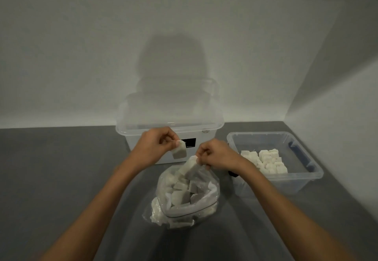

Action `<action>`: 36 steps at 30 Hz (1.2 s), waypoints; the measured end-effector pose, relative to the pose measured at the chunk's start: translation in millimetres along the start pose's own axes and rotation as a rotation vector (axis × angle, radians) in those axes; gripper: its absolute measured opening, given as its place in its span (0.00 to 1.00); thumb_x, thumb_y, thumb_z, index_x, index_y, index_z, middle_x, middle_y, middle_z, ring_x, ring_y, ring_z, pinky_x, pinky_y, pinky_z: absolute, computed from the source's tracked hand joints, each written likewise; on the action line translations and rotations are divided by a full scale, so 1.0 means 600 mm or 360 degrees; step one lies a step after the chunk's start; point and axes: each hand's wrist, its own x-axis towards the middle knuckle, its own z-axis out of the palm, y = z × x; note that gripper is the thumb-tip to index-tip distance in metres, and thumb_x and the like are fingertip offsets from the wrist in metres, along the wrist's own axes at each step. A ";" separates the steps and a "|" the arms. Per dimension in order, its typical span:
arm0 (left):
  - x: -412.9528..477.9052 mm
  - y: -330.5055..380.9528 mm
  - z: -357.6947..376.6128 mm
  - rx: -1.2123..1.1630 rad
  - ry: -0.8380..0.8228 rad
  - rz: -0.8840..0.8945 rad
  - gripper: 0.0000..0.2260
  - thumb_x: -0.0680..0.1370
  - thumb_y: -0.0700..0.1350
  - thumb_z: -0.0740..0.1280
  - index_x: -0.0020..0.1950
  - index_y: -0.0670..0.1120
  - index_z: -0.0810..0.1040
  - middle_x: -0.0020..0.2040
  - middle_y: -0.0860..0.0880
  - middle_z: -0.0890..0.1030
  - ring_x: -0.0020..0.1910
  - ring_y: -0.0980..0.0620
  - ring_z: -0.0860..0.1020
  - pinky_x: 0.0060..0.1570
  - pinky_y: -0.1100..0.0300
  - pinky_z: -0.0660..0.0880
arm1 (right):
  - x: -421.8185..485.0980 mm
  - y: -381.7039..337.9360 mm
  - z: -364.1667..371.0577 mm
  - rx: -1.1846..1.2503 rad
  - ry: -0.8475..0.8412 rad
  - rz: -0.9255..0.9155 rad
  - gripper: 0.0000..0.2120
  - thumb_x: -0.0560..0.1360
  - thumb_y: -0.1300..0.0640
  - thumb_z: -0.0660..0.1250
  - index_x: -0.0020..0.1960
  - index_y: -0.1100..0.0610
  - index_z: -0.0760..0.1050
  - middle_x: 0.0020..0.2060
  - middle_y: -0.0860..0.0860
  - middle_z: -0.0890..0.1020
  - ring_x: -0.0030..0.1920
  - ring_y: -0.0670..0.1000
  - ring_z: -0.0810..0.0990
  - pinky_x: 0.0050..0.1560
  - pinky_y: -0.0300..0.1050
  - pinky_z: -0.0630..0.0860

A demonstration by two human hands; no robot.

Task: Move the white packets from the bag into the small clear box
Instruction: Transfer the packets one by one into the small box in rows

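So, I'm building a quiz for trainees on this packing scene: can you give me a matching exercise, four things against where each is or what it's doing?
Things
1. left hand
2. right hand
3. small clear box
4. clear plastic bag

Place or state
A. on the grey table nearest the person, mouth open, full of white packets
B. pinches a packet in front of the large clear bin
C. at the right, rows of packets inside
D. pinches a second packet just above the bag's mouth

Pairs: 1-B, 2-D, 3-C, 4-A
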 end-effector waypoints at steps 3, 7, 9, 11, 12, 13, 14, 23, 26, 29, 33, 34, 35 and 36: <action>0.024 0.034 0.006 0.0047 -0.0009 0.0087 0.02 0.74 0.46 0.72 0.43 0.49 0.81 0.40 0.53 0.82 0.38 0.59 0.80 0.37 0.69 0.76 | -0.016 -0.004 -0.031 -0.0045 0.0071 -0.0035 0.05 0.74 0.64 0.67 0.44 0.56 0.79 0.32 0.45 0.81 0.30 0.44 0.80 0.35 0.31 0.74; 0.054 0.080 0.026 0.0096 -0.0078 0.0189 0.03 0.74 0.48 0.72 0.44 0.50 0.81 0.42 0.55 0.83 0.40 0.60 0.80 0.39 0.69 0.74 | -0.042 0.002 -0.096 -0.0188 0.0291 -0.0048 0.06 0.73 0.64 0.68 0.43 0.54 0.80 0.33 0.45 0.81 0.30 0.38 0.78 0.34 0.28 0.71; 0.070 0.100 0.042 0.0077 -0.0109 0.0223 0.02 0.74 0.48 0.72 0.43 0.50 0.82 0.42 0.56 0.82 0.39 0.62 0.79 0.37 0.74 0.72 | -0.056 0.015 -0.134 -0.0422 0.0515 -0.0068 0.05 0.74 0.62 0.67 0.45 0.55 0.81 0.38 0.48 0.82 0.38 0.43 0.80 0.38 0.31 0.72; 0.084 0.120 0.061 0.0057 -0.0155 0.0273 0.01 0.74 0.47 0.72 0.43 0.50 0.82 0.42 0.56 0.83 0.39 0.62 0.79 0.38 0.76 0.71 | -0.071 0.030 -0.169 -0.0751 0.0743 -0.0046 0.06 0.76 0.60 0.65 0.50 0.56 0.81 0.43 0.51 0.83 0.45 0.52 0.81 0.43 0.42 0.76; 0.091 0.129 0.072 0.0056 -0.0186 0.0298 0.01 0.74 0.46 0.72 0.43 0.50 0.82 0.42 0.55 0.83 0.39 0.61 0.79 0.39 0.75 0.71 | -0.079 0.038 -0.185 -0.0885 0.0809 -0.0020 0.08 0.77 0.60 0.64 0.51 0.56 0.80 0.45 0.52 0.82 0.47 0.54 0.80 0.44 0.45 0.76; 0.098 0.139 0.085 0.0057 -0.0219 0.0317 0.01 0.74 0.46 0.72 0.43 0.50 0.82 0.42 0.55 0.83 0.40 0.60 0.79 0.40 0.73 0.72 | -0.085 0.047 -0.199 -0.0976 0.0840 0.0003 0.09 0.77 0.61 0.62 0.52 0.56 0.80 0.47 0.53 0.82 0.47 0.55 0.80 0.42 0.46 0.74; 0.105 0.149 0.100 0.0061 -0.0255 0.0332 0.01 0.74 0.45 0.72 0.42 0.50 0.82 0.42 0.54 0.83 0.40 0.58 0.79 0.41 0.71 0.73 | -0.090 0.057 -0.212 -0.1032 0.0844 0.0032 0.09 0.78 0.61 0.62 0.53 0.56 0.80 0.48 0.53 0.82 0.47 0.56 0.80 0.41 0.45 0.72; 0.168 0.213 0.285 0.0540 -0.1037 0.0300 0.02 0.76 0.40 0.66 0.47 0.45 0.78 0.40 0.53 0.79 0.40 0.53 0.80 0.44 0.60 0.77 | -0.090 0.193 -0.221 -0.1006 0.0604 0.0254 0.12 0.76 0.63 0.60 0.53 0.56 0.80 0.50 0.56 0.82 0.50 0.58 0.80 0.44 0.49 0.77; 0.178 0.208 0.344 0.0727 -0.1342 0.0131 0.04 0.76 0.37 0.63 0.48 0.43 0.76 0.46 0.45 0.81 0.42 0.49 0.82 0.46 0.54 0.78 | -0.086 0.226 -0.213 -0.0929 0.0510 0.0211 0.11 0.76 0.64 0.61 0.52 0.57 0.81 0.50 0.56 0.83 0.51 0.56 0.80 0.47 0.49 0.77; 0.183 0.193 0.379 0.0953 -0.1510 0.0010 0.05 0.74 0.37 0.63 0.48 0.42 0.76 0.49 0.42 0.83 0.44 0.47 0.83 0.52 0.51 0.79 | -0.080 0.249 -0.212 -0.0833 0.0435 0.0206 0.12 0.76 0.66 0.61 0.51 0.58 0.81 0.50 0.55 0.83 0.49 0.53 0.80 0.48 0.48 0.78; 0.190 0.170 0.401 0.1121 -0.1619 -0.0112 0.04 0.75 0.38 0.64 0.46 0.47 0.71 0.39 0.49 0.81 0.36 0.52 0.82 0.52 0.54 0.80 | -0.071 0.266 -0.213 -0.0769 0.0384 0.0182 0.12 0.77 0.65 0.61 0.51 0.57 0.82 0.49 0.53 0.83 0.48 0.51 0.80 0.48 0.47 0.79; 0.193 0.164 0.406 0.1168 -0.1625 -0.0115 0.05 0.76 0.39 0.64 0.44 0.48 0.70 0.40 0.49 0.82 0.36 0.52 0.82 0.52 0.53 0.80 | -0.067 0.270 -0.213 -0.0759 0.0371 0.0176 0.12 0.77 0.65 0.61 0.51 0.57 0.82 0.49 0.52 0.83 0.48 0.51 0.80 0.48 0.47 0.79; 0.195 0.160 0.409 0.1214 -0.1623 -0.0123 0.04 0.76 0.40 0.65 0.43 0.48 0.71 0.42 0.48 0.83 0.37 0.52 0.82 0.52 0.53 0.80 | -0.064 0.274 -0.213 -0.0749 0.0361 0.0171 0.11 0.77 0.64 0.61 0.51 0.57 0.82 0.49 0.52 0.83 0.48 0.51 0.80 0.49 0.48 0.79; 0.195 0.158 0.411 0.1256 -0.1619 -0.0142 0.02 0.76 0.41 0.65 0.45 0.47 0.73 0.45 0.47 0.84 0.38 0.51 0.81 0.51 0.54 0.80 | -0.060 0.279 -0.212 -0.0738 0.0349 0.0170 0.11 0.77 0.64 0.61 0.51 0.57 0.82 0.49 0.52 0.83 0.48 0.51 0.80 0.50 0.49 0.79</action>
